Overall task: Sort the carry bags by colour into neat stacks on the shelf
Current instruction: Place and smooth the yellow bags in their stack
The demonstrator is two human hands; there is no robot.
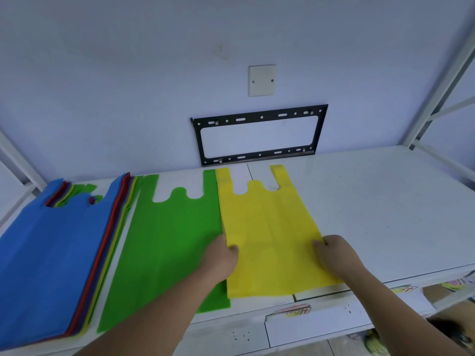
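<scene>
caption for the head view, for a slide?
Both hands, left and right, flatten a yellow bag beside a green bag and mixed pile.

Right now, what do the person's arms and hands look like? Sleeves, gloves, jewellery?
Both forearms are bare to the frame's edge: no sleeves, no gloves, no watch. The left hand shows no ring. The right hand has a small dark-and-gold spot on one finger, possibly a ring; too small to tell.

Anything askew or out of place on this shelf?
Yes: the yellow bag sits tilted, its left edge overlapping the green bag. The mixed pile at left is fanned out, red and yellow edges showing.
</scene>
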